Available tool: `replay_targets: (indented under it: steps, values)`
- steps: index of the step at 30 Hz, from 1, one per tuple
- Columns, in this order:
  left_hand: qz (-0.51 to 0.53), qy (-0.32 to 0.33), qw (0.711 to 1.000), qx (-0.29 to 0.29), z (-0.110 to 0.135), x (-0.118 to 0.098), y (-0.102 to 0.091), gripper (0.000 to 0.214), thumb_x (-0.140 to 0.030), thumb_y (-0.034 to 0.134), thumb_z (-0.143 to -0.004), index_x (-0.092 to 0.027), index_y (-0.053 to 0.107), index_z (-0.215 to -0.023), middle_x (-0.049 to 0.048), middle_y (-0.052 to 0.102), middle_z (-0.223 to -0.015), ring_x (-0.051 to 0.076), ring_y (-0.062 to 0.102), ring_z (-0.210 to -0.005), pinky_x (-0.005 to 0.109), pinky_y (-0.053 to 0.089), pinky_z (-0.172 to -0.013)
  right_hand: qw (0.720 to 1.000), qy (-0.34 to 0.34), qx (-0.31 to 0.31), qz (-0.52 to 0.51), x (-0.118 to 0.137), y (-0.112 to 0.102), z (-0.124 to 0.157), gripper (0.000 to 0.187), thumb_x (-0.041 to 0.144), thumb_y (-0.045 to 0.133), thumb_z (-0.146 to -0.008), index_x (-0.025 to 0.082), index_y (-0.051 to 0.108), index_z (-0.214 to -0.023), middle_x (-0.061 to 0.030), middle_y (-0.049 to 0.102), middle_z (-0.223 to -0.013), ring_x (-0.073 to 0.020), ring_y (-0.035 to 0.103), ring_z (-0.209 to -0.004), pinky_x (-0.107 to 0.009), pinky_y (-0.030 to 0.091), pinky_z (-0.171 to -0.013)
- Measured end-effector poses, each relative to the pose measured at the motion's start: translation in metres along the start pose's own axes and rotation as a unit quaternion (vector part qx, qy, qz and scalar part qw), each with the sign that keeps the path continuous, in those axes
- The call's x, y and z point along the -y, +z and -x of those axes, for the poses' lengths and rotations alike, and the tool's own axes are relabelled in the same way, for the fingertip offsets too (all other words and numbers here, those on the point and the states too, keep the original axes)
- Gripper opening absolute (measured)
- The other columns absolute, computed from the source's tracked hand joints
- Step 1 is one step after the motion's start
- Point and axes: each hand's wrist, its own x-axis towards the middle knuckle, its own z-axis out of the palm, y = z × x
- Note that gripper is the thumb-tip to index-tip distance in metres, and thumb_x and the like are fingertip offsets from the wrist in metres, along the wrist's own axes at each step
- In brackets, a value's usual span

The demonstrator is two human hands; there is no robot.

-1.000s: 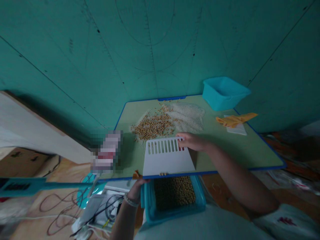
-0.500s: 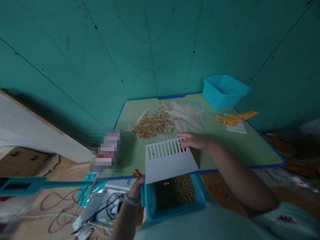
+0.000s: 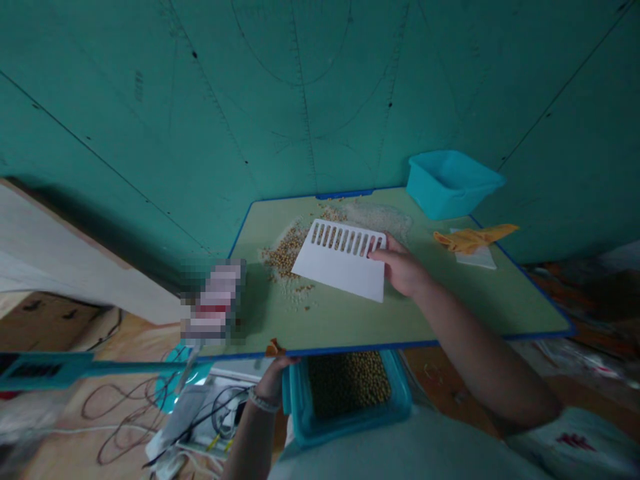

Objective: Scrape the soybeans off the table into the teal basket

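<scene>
My right hand is closed on the slotted end of a white plastic scraper, holding it tilted above the table. Behind it, a pile of tan soybeans lies partly covered by the scraper. White grains like rice spread beyond, to the right of the beans. At the table's near edge, my left hand grips the left rim of a blue plastic bin; some of its fingers are hidden. Soybeans fill part of this bin, which sits against my body just below the edge.
Another blue bin stands at the table's back right. In front of it, an orange cloth lies over a white sheet. A brown scrap rests on the near edge of the green table. Cables trail on the floor at left.
My right hand has moved the scraper away from over the near bin, forward over the table, and turned it. It now covers part of the bean pile. My left hand stays on the bin.
</scene>
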Motion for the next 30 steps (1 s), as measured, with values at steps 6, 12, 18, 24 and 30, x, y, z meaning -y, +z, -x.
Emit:
replay_targets:
  steps: [6, 12, 18, 24, 30]
  values:
    - [-0.003, 0.002, 1.0, 0.007, 0.001, 0.0, 0.001, 0.012, -0.019, 0.073, -0.038, -0.02, 0.067, -0.048, 0.0044, 0.072, -0.059, 0.037, 0.058, -0.099, 0.044, 0.044, -0.087, 0.998, -0.051, 0.007, -0.03, -0.004, 0.003, -0.002, 0.035, 0.013, 0.055, -0.059, 0.024, 0.042, -0.09, 0.0013, 0.055, -0.09, -0.0148, 0.054, -0.083, -0.03, 0.041, -0.076]
    - [-0.006, 0.004, 1.0, 0.008, 0.003, -0.003, 0.005, 0.012, -0.018, 0.072, -0.039, -0.023, 0.062, -0.043, 0.0029, 0.073, -0.063, 0.036, 0.058, -0.1, 0.044, 0.044, -0.087, 0.997, -0.07, 0.004, 0.008, -0.011, 0.001, -0.007, 0.036, 0.02, 0.057, -0.062, 0.023, 0.045, -0.095, -0.0012, 0.059, -0.092, -0.0176, 0.055, -0.086, -0.035, 0.04, -0.082]
    - [-0.007, -0.011, 1.0, 0.013, 0.004, -0.005, 0.009, 0.011, -0.017, 0.07, -0.04, -0.023, 0.061, -0.041, 0.0049, 0.073, -0.063, 0.037, 0.058, -0.1, 0.045, 0.044, -0.087, 0.998, -0.044, 0.037, 0.039, -0.019, 0.002, -0.007, 0.03, 0.022, 0.057, -0.063, 0.021, 0.049, -0.092, 0.0001, 0.059, -0.089, -0.0153, 0.054, -0.082, -0.03, 0.04, -0.076]
    - [-0.008, -0.017, 1.0, 0.02, 0.004, -0.004, 0.006, 0.009, -0.016, 0.069, -0.041, -0.021, 0.064, -0.047, 0.0063, 0.073, -0.064, 0.038, 0.058, -0.101, 0.046, 0.044, -0.087, 0.998, -0.013, 0.043, 0.043, -0.02, 0.003, -0.006, 0.025, 0.018, 0.057, -0.062, 0.02, 0.051, -0.086, 0.0019, 0.059, -0.081, -0.0132, 0.054, -0.073, -0.027, 0.04, -0.069]
    - [-0.006, -0.008, 1.0, 0.018, 0.0, 0.0, -0.001, 0.009, -0.016, 0.069, -0.043, -0.02, 0.066, -0.05, 0.0049, 0.072, -0.057, 0.035, 0.06, -0.097, 0.044, 0.044, -0.087, 0.993, 0.032, 0.081, 0.08, -0.02, 0.005, -0.002, 0.023, 0.015, 0.055, -0.061, 0.021, 0.052, -0.083, 0.002, 0.059, -0.079, -0.0138, 0.054, -0.071, -0.026, 0.04, -0.065]
